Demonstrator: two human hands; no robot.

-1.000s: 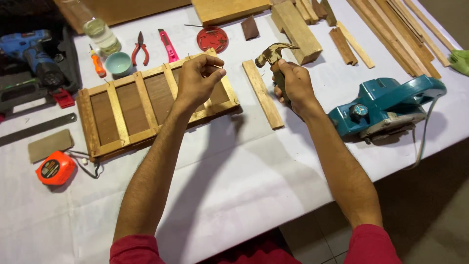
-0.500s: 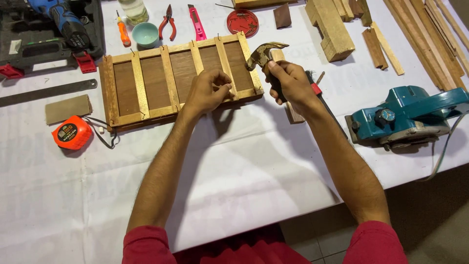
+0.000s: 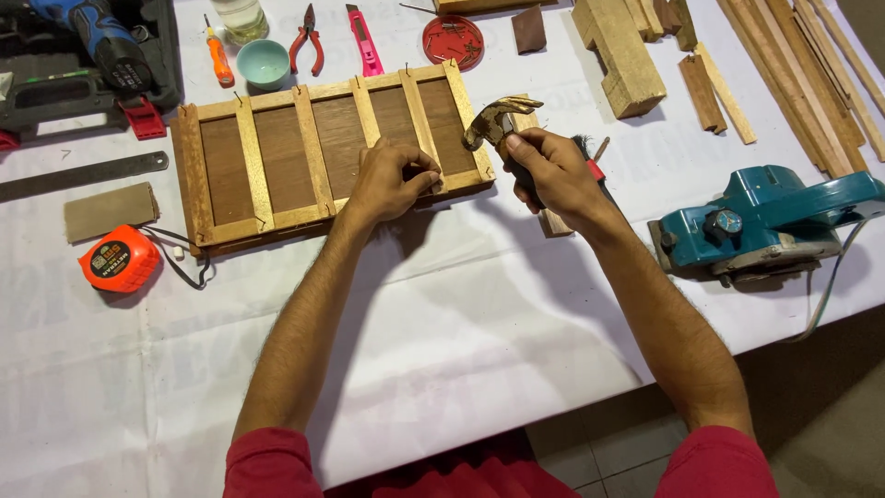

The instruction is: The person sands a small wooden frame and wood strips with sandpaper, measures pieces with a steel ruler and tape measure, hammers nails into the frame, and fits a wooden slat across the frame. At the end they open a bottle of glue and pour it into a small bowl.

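So we've got a flat wooden panel frame [image 3: 313,152] lying on the white-covered table, long side running left to right and tilted a bit, right end further up. It's dark brown board with lighter strips around the edge and several cross slats dividing it into bays. Small nails stick up along the top edge. We're also gripping a claw hammer [image 3: 493,124], brassy worn head, dark handle, held just off the frame's right end, head pointing left and hovering over the near right corner, not touching as far as we can tell.
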